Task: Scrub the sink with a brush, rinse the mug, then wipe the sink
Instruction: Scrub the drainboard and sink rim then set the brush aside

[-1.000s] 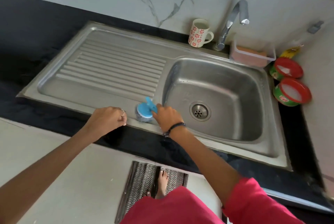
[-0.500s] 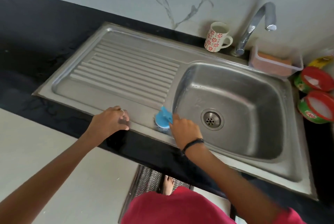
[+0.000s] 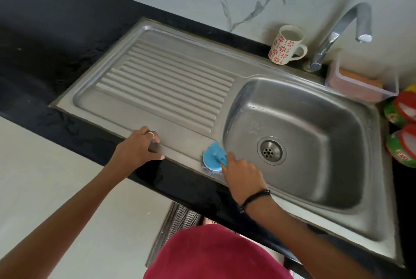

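A steel sink [image 3: 299,191] with a ribbed drainboard [image 3: 166,89] is set in a black counter. My right hand [image 3: 242,175] grips a round blue scrub brush [image 3: 213,159], pressed on the front rim at the basin's near-left corner. My left hand [image 3: 139,150] rests curled over the sink's front edge, left of the brush, holding nothing. A white mug with red flowers [image 3: 285,45] stands upright at the back beside the tap [image 3: 342,31]. The drain [image 3: 271,151] sits in the basin floor.
A clear plastic box with an orange sponge [image 3: 360,83] sits behind the basin at the right. Two red-and-green round tubs [image 3: 403,128] stand on the counter at the far right. A marble wall runs behind. A patterned mat [image 3: 177,222] lies on the floor below.
The view has shifted so the sink sits further right and lower in the frame. My right hand stays on the brush at the same corner of the rim; my left hand keeps its place on the edge.
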`<state>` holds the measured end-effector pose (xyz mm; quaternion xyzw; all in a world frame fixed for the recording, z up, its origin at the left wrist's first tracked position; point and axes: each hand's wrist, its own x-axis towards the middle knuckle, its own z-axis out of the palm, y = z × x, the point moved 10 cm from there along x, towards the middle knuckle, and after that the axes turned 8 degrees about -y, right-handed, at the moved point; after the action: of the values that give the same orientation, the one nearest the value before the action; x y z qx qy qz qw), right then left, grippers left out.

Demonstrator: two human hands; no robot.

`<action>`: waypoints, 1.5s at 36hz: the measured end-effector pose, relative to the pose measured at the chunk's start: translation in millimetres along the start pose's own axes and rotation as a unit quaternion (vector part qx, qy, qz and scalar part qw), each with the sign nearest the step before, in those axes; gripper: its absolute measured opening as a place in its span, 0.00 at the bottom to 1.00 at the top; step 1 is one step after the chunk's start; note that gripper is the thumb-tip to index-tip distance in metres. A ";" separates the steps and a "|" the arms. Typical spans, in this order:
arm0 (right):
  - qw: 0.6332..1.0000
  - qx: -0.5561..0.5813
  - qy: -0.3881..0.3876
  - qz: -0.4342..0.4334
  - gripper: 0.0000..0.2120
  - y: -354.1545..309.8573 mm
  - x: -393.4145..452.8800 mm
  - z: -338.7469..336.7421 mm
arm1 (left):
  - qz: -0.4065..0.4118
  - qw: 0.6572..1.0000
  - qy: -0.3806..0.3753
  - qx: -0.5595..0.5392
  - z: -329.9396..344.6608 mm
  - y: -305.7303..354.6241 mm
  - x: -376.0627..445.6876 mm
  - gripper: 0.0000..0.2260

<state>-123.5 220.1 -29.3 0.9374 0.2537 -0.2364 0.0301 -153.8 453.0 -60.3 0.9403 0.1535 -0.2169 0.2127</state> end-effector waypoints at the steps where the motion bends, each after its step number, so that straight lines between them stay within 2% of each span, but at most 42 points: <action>1: 1.000 0.006 0.006 -0.012 0.14 -11.9 7.4 -2.2 | -0.001 1.000 0.001 0.000 0.1 -0.1 -0.5 0.19; 5: 0.999 0.013 0.016 -0.044 0.16 -39.9 27.0 -13.3 | 0.002 1.000 0.002 0.007 -0.3 0.4 -1.8 0.20; 8: 0.999 0.022 0.015 -0.034 0.15 -29.6 16.0 -14.6 | 0.007 1.000 -0.002 0.009 -0.7 1.5 -1.8 0.19; 11: 1.000 0.020 0.019 0.000 0.16 -7.6 -8.2 -6.7 | 0.015 1.000 -0.003 0.013 -1.0 2.1 -0.4 0.19; 14: 0.995 -0.018 0.085 0.045 0.19 7.5 -26.5 -9.8 | 0.026 0.999 -0.008 0.023 -0.9 3.6 2.7 0.19; 17: 0.990 0.021 0.104 0.089 0.22 5.7 -25.7 -3.3 | 0.041 0.997 -0.025 0.053 0.5 4.8 8.0 0.19; 21: 0.988 0.030 0.118 0.094 0.22 -37.1 -2.2 -9.4 | 0.079 0.990 -0.044 0.110 -0.3 9.2 17.0 0.25; 25: 0.989 0.039 0.123 0.076 0.22 -81.5 29.2 -20.7 | 0.107 0.983 -0.065 0.132 -8.5 -1.9 26.3 0.36; 27: 0.986 0.037 0.137 0.086 0.22 -88.2 34.5 -19.3 | 0.118 0.980 -0.067 0.145 -18.2 -15.4 29.2 0.41; 30: 0.987 0.037 0.110 0.113 0.17 -80.9 22.6 -28.6 | 0.126 0.976 -0.070 0.162 -34.8 -40.6 31.8 0.43; 33: 0.984 0.064 0.079 0.145 0.14 -73.9 20.3 -18.4 | 0.121 0.978 -0.079 0.152 -47.3 -66.8 33.3 0.43; 34: 0.982 0.033 0.085 0.166 0.14 -79.8 18.5 -23.5 | 0.120 0.979 -0.081 0.141 -50.7 -74.7 33.6 0.44; 37: 0.977 0.055 0.099 0.180 0.20 -115.5 38.4 -22.1 | 0.113 0.984 -0.079 0.115 -62.2 -97.2 35.7 0.44; 38: 0.980 0.056 0.080 0.173 0.18 -129.6 47.7 -24.3 | 0.108 0.985 -0.078 0.110 -66.0 -104.8 37.5 0.44; 41: 0.989 0.099 0.073 0.078 0.14 -191.4 83.4 -42.7 | 0.092 0.989 -0.073 0.089 -76.0 -128.5 44.0 0.45; 43: 0.987 0.086 0.123 0.062 0.12 -214.4 96.5 -57.8 | 0.085 0.991 -0.070 0.081 -81.2 -140.1 48.4 0.46; 44: 0.989 0.092 0.104 0.060 0.11 -222.9 101.3 -57.5 | 0.084 0.991 -0.067 0.084 -84.9 -147.5 50.0 0.46; 45: 0.990 0.091 0.092 0.057 0.11 -225.5 104.6 -54.4 | 0.083 0.991 -0.064 0.087 -88.7 -154.4 51.1 0.46; 46: 0.988 0.075 0.121 0.062 0.13 -220.9 104.8 -54.7 | 0.080 0.991 -0.061 0.088 -92.5 -162.0 52.4 0.47; 48: 0.985 0.063 0.117 0.108 0.18 -199.1 96.2 -53.1 | 0.070 0.993 -0.049 0.087 -100.6 -176.8 54.7 0.49; 54: 0.985 0.077 0.040 0.151 0.12 -161.4 64.1 -35.7 | 0.006 0.997 -0.031 0.075 -106.9 -215.2 56.2 0.57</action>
<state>-138.6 396.3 -16.7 0.9732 0.0916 -0.2103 -0.0173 -150.9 699.5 -71.5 0.9474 0.1248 -0.2555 0.1471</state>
